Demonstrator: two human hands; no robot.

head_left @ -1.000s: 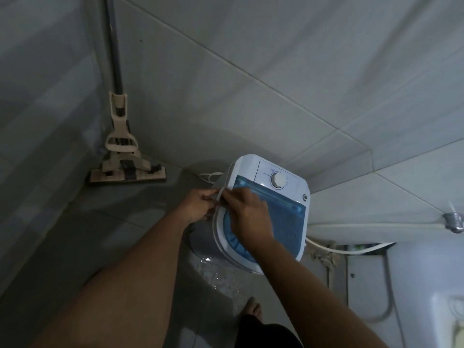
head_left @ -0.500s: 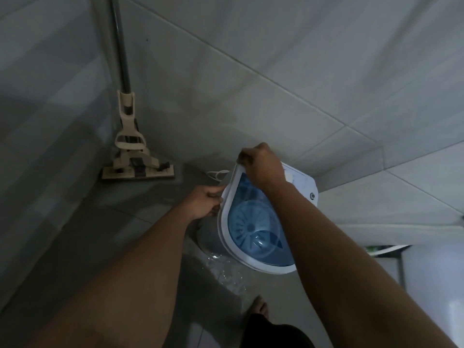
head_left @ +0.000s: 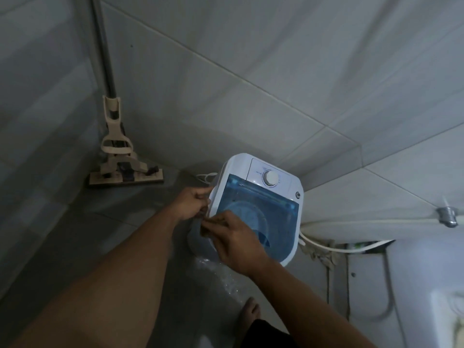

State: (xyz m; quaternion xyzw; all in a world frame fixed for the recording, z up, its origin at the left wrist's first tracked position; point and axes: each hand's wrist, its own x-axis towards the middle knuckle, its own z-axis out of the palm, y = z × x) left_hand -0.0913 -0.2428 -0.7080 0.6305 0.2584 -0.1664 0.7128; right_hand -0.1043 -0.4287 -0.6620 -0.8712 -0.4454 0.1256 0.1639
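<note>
A small white washing machine (head_left: 233,169) stands on the wet floor against the tiled wall. Its blue see-through lid (head_left: 271,212) lies down flat, and the round drum shows through it. A white dial (head_left: 270,177) sits on the panel behind the lid. My left hand (head_left: 192,203) grips the machine's left rim with curled fingers. My right hand (head_left: 229,238) lies over the lid's near left corner, its fingers curled at the lid's edge close to my left hand. What the fingertips pinch there is dark and unclear.
A beige mop (head_left: 120,159) leans in the left corner. A white cord (head_left: 206,177) lies behind the machine, and a white hose (head_left: 339,248) runs off to the right under a metal tap (head_left: 447,217). Water (head_left: 221,272) is pooled by my bare foot (head_left: 248,315).
Half a second ago my right hand held the lid raised at the back. The lid is now down flat and my right hand has come to its near left corner. My left hand stayed.
</note>
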